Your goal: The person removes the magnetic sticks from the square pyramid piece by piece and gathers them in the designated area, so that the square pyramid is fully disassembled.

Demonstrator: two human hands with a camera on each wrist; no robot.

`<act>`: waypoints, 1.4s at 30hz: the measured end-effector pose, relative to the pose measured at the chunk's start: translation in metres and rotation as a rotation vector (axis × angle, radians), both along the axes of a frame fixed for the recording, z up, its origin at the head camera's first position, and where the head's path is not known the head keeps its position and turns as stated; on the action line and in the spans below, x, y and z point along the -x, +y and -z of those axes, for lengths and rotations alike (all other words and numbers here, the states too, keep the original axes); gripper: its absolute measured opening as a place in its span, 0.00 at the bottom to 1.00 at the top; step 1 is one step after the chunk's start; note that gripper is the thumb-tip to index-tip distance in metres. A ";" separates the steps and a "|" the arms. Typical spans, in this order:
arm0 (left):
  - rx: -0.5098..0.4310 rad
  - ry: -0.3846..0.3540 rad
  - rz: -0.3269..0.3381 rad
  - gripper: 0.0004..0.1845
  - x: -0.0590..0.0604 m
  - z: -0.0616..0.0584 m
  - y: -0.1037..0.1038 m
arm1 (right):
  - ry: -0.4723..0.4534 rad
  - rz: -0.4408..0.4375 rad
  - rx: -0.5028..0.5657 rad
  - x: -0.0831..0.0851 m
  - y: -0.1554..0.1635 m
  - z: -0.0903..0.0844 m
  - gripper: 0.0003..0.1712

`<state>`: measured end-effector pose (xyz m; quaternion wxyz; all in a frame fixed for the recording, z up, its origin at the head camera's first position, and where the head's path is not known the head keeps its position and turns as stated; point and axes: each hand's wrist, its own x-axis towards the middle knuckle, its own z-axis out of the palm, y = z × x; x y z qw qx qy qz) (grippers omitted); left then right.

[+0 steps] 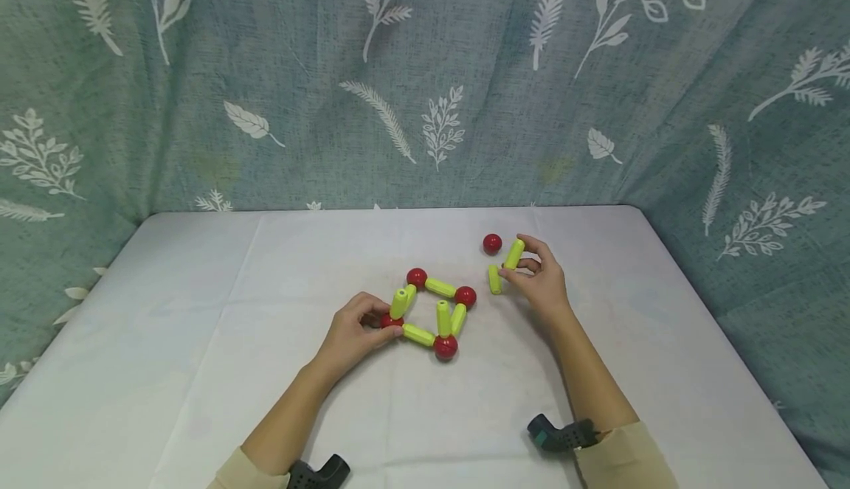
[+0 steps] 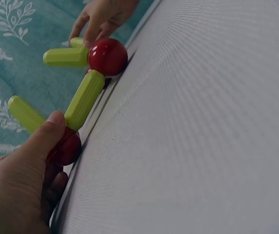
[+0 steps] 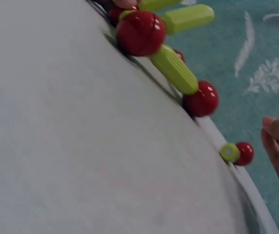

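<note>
A leaf-printed teal curtain (image 1: pixel 425 83) hung behind and around a white table (image 1: pixel 199 341), the largest things in view. No container stood on the table; the pieces lay straight on its cloth. Near the table's middle sat a square frame (image 1: pixel 432 312) of four red balls joined by yellow-green rods, with two more rods rising from its corners. The left hand (image 1: pixel 355 334) lay at the frame's 8 o'clock corner, thumb and fingers pinching the corner ball (image 1: pixel 390 321) there. At about 2 o'clock from the frame, the right hand (image 1: pixel 541 279) pinched a loose rod (image 1: pixel 513 254) between thumb and fingertips. Another rod (image 1: pixel 494 279) lay just beside that hand, and a lone red ball (image 1: pixel 492 243) rested near it at 11 o'clock.
</note>
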<state>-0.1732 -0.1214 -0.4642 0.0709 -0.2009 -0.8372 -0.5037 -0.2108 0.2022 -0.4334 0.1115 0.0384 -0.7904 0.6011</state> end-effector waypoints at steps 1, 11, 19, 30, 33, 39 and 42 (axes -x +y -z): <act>0.000 -0.006 -0.012 0.16 0.000 0.000 0.000 | -0.024 -0.004 -0.024 0.000 0.004 -0.001 0.40; -0.018 0.025 -0.002 0.17 0.000 0.001 -0.001 | -0.129 -0.113 -0.364 0.004 0.046 0.009 0.37; -0.041 0.101 0.069 0.18 0.002 0.001 -0.003 | -0.217 -0.135 -0.468 0.010 0.052 0.021 0.38; 0.020 -0.016 0.088 0.16 -0.004 -0.010 0.001 | -0.192 -0.119 -0.544 0.007 0.049 0.020 0.36; 0.024 -0.013 0.096 0.13 -0.011 -0.023 0.004 | -0.194 -0.116 -0.550 0.007 0.050 0.019 0.34; 0.020 -0.010 0.105 0.12 -0.015 -0.033 0.004 | -0.196 -0.133 -0.594 0.010 0.046 0.018 0.43; 0.014 -0.012 0.105 0.12 -0.016 -0.033 0.004 | -0.173 -0.156 -0.610 0.013 0.042 0.016 0.39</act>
